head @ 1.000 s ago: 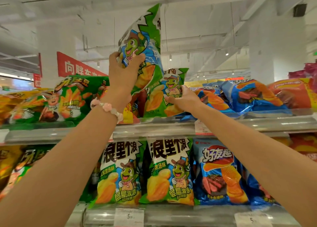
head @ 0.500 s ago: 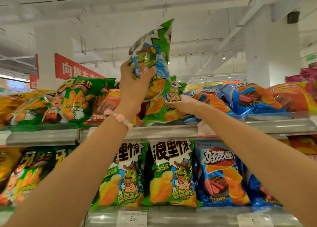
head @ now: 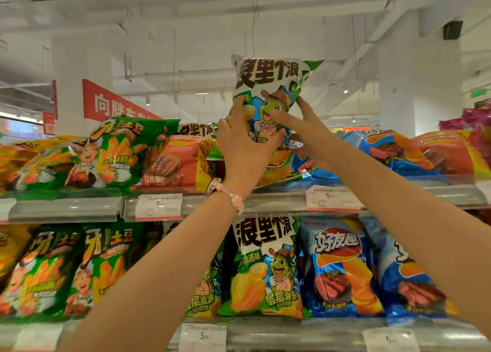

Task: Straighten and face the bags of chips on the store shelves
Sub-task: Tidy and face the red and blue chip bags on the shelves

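Left hand [head: 245, 141] first: in the head view, our only one, we have it wrapped around the lower half of the glossy green-and-white foil chip bag with the cartoon turtle in a cowboy hat [head: 268, 96], fingers curled up the bag's left edge and the thumb across its front. A pink bead bracelet [head: 231, 196] sits on that wrist. Our right hand [head: 305, 128] is spread, fingers mostly straight, with the fingertips [head: 276, 117] laid against the bag's front and right edge; it steadies and does not clutch.

That bag stands upright with its print facing us, held above the front of the top metal shelf with the clear price rail [head: 66, 208], over the flat-lying green, orange and blue bags there. Whether its bottom seam already touches the shelf we cannot tell, since our left hand hides it.

We judge the bag very light, air-puffed and soft, with slick film that slides and crinkles, and contents that crush easily. Squeezing the belly risks broken chips, so we would hold it at the side edges or the sealed seams, gently, and guide it with flat fingers. A twin bag [head: 265, 266] on the lower shelf shows the facing we want.
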A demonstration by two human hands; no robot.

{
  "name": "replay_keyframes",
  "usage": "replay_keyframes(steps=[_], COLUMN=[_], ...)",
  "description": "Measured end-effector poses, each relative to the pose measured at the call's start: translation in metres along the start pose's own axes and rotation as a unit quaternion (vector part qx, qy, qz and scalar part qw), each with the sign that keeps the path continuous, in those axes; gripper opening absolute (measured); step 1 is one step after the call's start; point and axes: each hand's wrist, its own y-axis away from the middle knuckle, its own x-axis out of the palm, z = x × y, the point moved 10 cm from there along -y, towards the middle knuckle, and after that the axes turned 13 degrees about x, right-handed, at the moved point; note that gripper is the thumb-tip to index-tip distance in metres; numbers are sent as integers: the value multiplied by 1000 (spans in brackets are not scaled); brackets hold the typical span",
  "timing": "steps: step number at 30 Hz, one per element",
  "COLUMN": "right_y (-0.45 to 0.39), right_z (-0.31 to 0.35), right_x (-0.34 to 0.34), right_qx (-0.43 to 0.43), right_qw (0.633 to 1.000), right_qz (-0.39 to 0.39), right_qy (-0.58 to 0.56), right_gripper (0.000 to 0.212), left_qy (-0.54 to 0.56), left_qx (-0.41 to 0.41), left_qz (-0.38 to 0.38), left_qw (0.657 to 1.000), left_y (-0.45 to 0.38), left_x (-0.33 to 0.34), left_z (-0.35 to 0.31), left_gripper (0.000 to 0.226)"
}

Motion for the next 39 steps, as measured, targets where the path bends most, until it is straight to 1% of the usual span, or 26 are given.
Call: replay_keyframes(steps=[2, 6, 10, 13, 14, 16, 18, 19, 21, 23, 25, 28, 32, 33, 36, 39], right_y=[1, 1, 1, 2, 2, 2, 0, -1, 0, 0, 0, -1, 2, 2, 1, -4], right_z=[0, 4, 8, 14, 17, 22, 23, 23, 21, 19, 17, 15, 19, 22, 27, 27], right_x=[0, 1, 2, -6, -11, -19, -25, -27, -30, -30, -27, -24, -24, -25, -27, -24], right_qx=[-1, -24, -35, -54, -65, -77, -78, -75, -63, -54, -50, -44, -60, -71, -75, -64], right_qw=[1000, 999, 998, 994, 992, 990, 990, 991, 991, 992, 992, 992, 989, 988, 985, 986], right_qz=[-9, -12, -32, -59, -73, -92, -95, -97, -106, -107, -105, -105, -122, -133, -154, -156], right_qy=[-12, -26, -28, -78, -86, -74, -64, -62, -56, -48, -42, -48, -50, -42, -5, 17], right_gripper=[90, 86, 84, 80, 77, 78, 83, 84, 81, 74, 68, 65, 66, 66, 65, 62], left_qy=[-10, -28, -17, 21, 16, -49, -137, -189, -278, -303, -291, -246, -199, -175, -84, 18], left_qx=[-9, -8, -21, -16, -19, -17, -26, -46, -112, -186, -229, -238, -244, -245, -240, -240], left_qz=[9, 18, 33, 79, 100, 131, 163, 186, 240, 281, 297, 285, 232, 206, 121, 43], left_qw=[1000, 999, 999, 997, 995, 990, 977, 963, 923, 891, 880, 895, 920, 931, 959, 970], left_y=[1, -1, -4, -4, -5, -9, -12, -12, -4, 10, 22, 24, 19, 17, 7, -3], left_x=[4, 5, 2, -1, -5, -24, -48, -60, -78, -87, -90, -87, -88, -90, -98, -116], left_z=[0, 0, 2, -3, -1, 11, 36, 55, 94, 124, 141, 150, 149, 145, 135, 128], left_gripper=[87, 89, 92, 95, 96, 93, 88, 89, 98, 110, 118, 127, 132, 129, 106, 98])
